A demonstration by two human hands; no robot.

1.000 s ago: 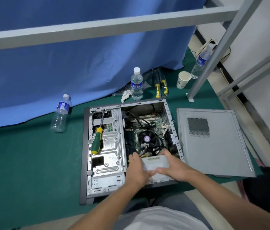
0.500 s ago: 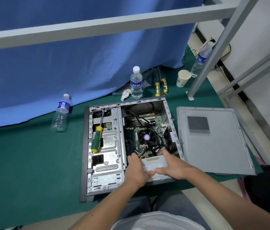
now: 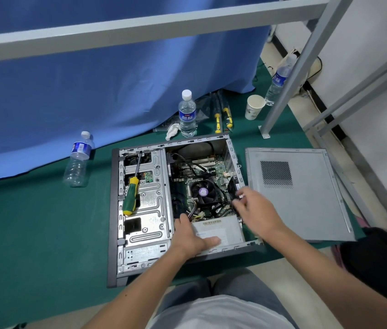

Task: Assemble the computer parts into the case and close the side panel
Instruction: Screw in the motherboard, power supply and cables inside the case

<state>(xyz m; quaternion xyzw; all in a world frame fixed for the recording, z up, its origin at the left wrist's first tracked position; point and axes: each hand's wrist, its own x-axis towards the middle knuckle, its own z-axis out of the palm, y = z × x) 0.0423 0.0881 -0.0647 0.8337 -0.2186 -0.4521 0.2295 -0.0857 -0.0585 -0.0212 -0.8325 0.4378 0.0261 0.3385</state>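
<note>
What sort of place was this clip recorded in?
Probably a makeshift recording or workshop area, not an office: the case lies on a green mat on the floor, with a blue curtain behind and a bare metal frame overhead.

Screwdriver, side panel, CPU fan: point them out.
Screwdriver (image 3: 130, 198): head view, green handle.
Side panel (image 3: 306, 210): head view, bare metal below the vent.
CPU fan (image 3: 203, 192): head view, purple hub.

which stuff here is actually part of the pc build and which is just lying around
Job: open case, power supply under left hand, right hand at the cables, screwdriver, side panel.
Lying about: three water bottles, paper cup, crumpled tissue.
</note>
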